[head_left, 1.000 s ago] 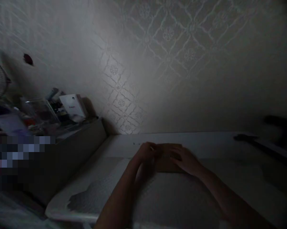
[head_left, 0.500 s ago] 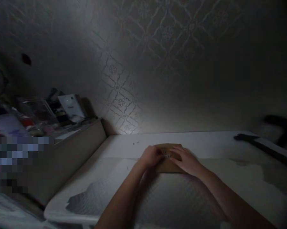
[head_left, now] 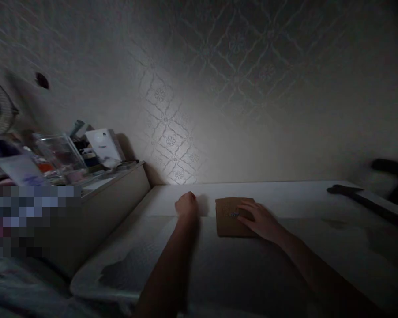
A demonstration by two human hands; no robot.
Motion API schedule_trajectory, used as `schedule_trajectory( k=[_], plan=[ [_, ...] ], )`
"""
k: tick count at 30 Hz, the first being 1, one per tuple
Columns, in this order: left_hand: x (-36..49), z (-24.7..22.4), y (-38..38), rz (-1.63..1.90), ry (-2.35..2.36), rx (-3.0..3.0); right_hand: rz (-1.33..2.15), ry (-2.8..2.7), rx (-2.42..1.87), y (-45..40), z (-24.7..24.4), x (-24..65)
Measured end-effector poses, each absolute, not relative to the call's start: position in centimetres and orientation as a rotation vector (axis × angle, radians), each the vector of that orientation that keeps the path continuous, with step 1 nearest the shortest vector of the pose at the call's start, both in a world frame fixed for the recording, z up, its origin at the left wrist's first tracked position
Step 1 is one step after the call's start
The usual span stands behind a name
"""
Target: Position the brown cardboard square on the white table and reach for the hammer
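Cardboard box (head_left: 230, 218), flat, brown, rectangular, long axis across white table (head_left: 285, 194), right hand (head_left: 261, 221) spread flat on it, left hand (head_left: 185, 204) clenched empty just left of box

A dim room: embossed lattice wallpaper (head_left: 199, 88) catches a pale pool of light above the white table's (head_left: 285, 194) far edge; a cluttered side cabinet (head_left: 113, 198) adjoins its left edge

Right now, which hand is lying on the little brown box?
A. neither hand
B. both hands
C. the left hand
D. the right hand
D: the right hand rests flat on the brown box, while the left hand is a fist on the white table beside it, apart.
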State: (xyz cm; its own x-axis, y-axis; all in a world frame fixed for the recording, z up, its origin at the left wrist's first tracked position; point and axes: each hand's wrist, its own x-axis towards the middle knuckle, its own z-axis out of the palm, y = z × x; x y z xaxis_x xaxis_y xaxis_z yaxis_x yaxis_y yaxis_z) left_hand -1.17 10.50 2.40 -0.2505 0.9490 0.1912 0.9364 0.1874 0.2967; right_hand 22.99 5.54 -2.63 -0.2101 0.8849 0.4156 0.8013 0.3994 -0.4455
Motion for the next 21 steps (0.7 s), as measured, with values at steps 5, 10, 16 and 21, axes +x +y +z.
schedule_trajectory(
  k=[5, 10, 16, 21],
  plan=[
    [-1.0, 2.1, 10.7, 0.583, 2.356, 1.948, 0.163, -2.052, -1.436, 5.5, -2.5, 22.9],
    [1.7, 3.2, 9.3, 0.686, 1.841, 2.212, 0.171, -2.051, -1.447, 5.3, -2.1, 22.8],
    [4.3, 2.8, 7.5, 0.478, 1.217, 2.452, 0.169, -2.091, -1.399, 5.3, -1.9, 22.8],
    [4.6, 2.6, 7.3, 0.482, 1.358, 2.455, 0.169, -2.07, -1.403, 5.2, -2.1, 22.8]
  ],
)
